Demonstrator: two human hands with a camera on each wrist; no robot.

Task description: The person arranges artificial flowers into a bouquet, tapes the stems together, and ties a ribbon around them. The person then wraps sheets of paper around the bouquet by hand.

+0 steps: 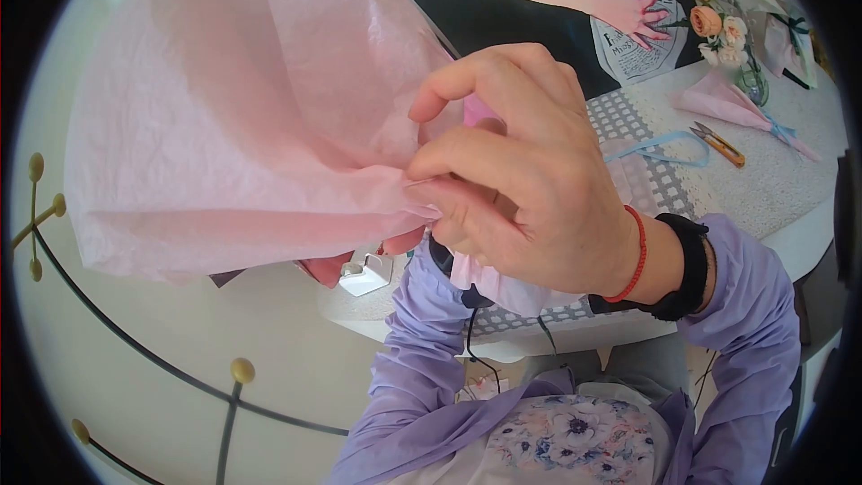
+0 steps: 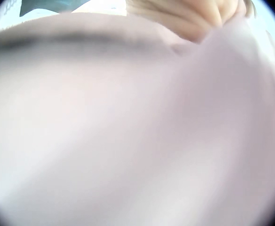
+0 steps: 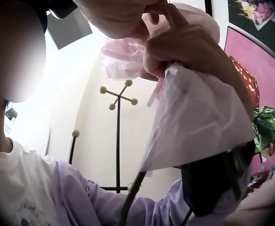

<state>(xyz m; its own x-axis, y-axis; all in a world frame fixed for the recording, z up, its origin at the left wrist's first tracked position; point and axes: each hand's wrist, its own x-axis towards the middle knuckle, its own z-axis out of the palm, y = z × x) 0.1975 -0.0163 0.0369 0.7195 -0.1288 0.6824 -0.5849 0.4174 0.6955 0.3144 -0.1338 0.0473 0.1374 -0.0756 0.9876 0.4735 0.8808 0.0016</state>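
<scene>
Pale pink wrapping paper [image 1: 251, 126] flares out wide to the left in the head view and gathers into tight pleats at its neck. At those pleats my right hand [image 1: 530, 162] pinches the paper between thumb and bent fingers. Behind the gathers, my left hand [image 3: 194, 52] grips the neck of the wrap, its fingers curled in the right wrist view; the head view mostly hides it. Below that hand the paper's lower skirt [image 3: 198, 122] spreads over the wrist, and a dark stem [image 3: 130, 197] shows beneath. Blurred paper [image 2: 128, 132] fills most of the left wrist view.
On the table lie orange-handled snips [image 1: 718, 144], a light blue ribbon [image 1: 673, 148] and a small pink-wrapped bouquet [image 1: 727, 99]. Peach roses [image 1: 706, 22] stand in a glass vase at the back right. A white tape dispenser [image 1: 366, 275] sits near the table's left edge.
</scene>
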